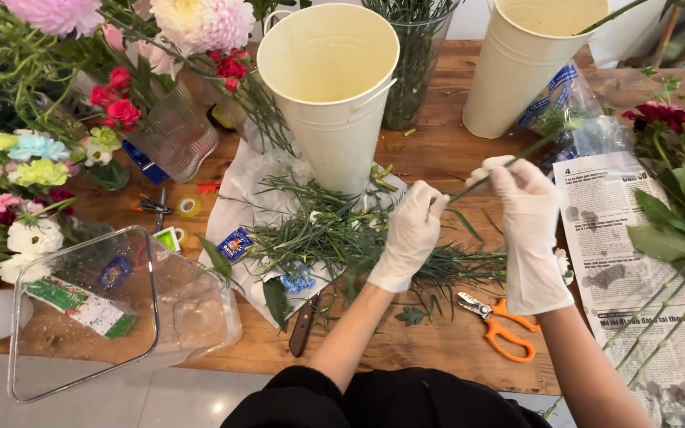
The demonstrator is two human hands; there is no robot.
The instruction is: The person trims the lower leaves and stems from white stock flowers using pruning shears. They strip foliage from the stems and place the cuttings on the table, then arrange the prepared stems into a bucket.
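Note:
Both my hands wear white gloves. My left hand (411,230) pinches the lower end of a thin green flower stem (509,162). My right hand (523,210) grips the same stem a little higher, where it runs up to the right. Under my hands lies a pile of stripped green leaves and stem cuttings (334,234) on white paper (235,202). A small blue flower (298,280) lies at the front of the pile. Orange-handled scissors (497,323) rest on the wooden table (438,150) below my right hand.
Two cream metal buckets (331,87) (529,59) stand at the back, a glass vase of stems (412,55) between them. Bouquets (41,119) fill the left side, a clear plastic container (112,305) sits front left, a knife (304,323) lies nearby. Newspaper (636,261) with long-stemmed flowers covers the right.

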